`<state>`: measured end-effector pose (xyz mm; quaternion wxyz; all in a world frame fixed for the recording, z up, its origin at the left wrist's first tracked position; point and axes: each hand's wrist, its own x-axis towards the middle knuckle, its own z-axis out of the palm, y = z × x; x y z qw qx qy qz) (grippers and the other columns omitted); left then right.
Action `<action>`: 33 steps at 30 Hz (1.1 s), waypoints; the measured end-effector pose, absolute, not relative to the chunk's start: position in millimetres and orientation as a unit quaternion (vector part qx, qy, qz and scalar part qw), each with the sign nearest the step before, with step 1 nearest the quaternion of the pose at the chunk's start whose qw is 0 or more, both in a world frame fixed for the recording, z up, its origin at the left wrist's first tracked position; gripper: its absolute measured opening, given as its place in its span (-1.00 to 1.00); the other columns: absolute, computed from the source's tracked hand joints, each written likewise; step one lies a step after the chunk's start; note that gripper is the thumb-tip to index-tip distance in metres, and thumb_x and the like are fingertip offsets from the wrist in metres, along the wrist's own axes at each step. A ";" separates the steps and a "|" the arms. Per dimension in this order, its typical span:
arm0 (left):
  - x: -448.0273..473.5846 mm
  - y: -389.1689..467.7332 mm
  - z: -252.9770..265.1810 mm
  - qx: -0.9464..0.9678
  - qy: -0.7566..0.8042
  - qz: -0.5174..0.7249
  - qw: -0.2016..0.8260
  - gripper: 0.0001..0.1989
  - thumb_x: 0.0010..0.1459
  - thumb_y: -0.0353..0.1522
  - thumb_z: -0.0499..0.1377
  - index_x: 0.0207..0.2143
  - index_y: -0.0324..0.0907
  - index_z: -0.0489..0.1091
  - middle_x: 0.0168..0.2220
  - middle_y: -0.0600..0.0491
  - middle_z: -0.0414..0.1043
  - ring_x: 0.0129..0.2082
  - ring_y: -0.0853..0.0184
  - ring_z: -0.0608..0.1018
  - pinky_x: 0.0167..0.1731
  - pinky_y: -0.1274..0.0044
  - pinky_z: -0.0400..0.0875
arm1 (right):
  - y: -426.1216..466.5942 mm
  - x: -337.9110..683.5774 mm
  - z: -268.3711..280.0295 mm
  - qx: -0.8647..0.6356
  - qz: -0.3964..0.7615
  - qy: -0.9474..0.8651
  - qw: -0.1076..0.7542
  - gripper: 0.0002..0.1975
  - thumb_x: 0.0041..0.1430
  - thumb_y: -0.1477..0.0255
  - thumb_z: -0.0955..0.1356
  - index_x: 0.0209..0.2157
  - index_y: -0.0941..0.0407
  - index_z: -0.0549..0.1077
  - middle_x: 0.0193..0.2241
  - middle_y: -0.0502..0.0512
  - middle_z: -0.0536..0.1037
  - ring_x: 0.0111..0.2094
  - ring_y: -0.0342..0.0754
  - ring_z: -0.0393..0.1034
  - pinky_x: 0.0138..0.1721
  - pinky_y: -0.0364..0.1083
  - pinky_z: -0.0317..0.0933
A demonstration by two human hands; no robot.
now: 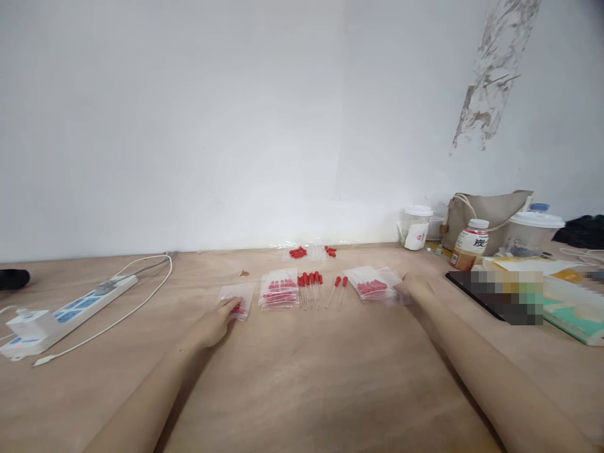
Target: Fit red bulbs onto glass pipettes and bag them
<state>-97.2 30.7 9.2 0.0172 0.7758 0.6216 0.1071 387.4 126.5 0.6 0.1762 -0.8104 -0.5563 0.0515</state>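
Note:
At the left, my left hand (219,323) has its fingers closed over a small clear zip bag (243,292) with red-bulbed pieces inside; the thumb is hidden. My right hand (415,288), slightly blurred, pinches the edge of a clear plastic bag (395,294). That bag lies against another filled bag (370,283) showing red bulbs. Between my hands is a stack of filled zip bags (279,290). Beside it several thin droppers with red bulbs (310,283) lie in a row, and two more droppers (340,286) lie apart to their right.
Loose red bulbs (298,252) and clear tubes (317,253) lie near the wall. A power strip (89,305) with a white cable (141,305) is at left. At right stand a lidded cup (416,226), a bottle (470,244) and a bag (486,214), behind a dark flat object (476,296).

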 end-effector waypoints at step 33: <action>11.8 -18.5 18.1 0.966 0.243 0.083 0.035 -0.51 0.09 -0.45 -0.05 0.10 -0.06 0.06 0.09 0.04 0.15 0.06 0.26 0.25 0.07 0.35 0.05 | 57.7 244.0 7.7 -0.490 0.037 -0.831 0.262 -0.71 -0.03 0.68 0.15 -0.34 0.12 0.38 -0.18 0.12 0.40 -0.11 -0.06 0.25 -0.11 -0.08 0.08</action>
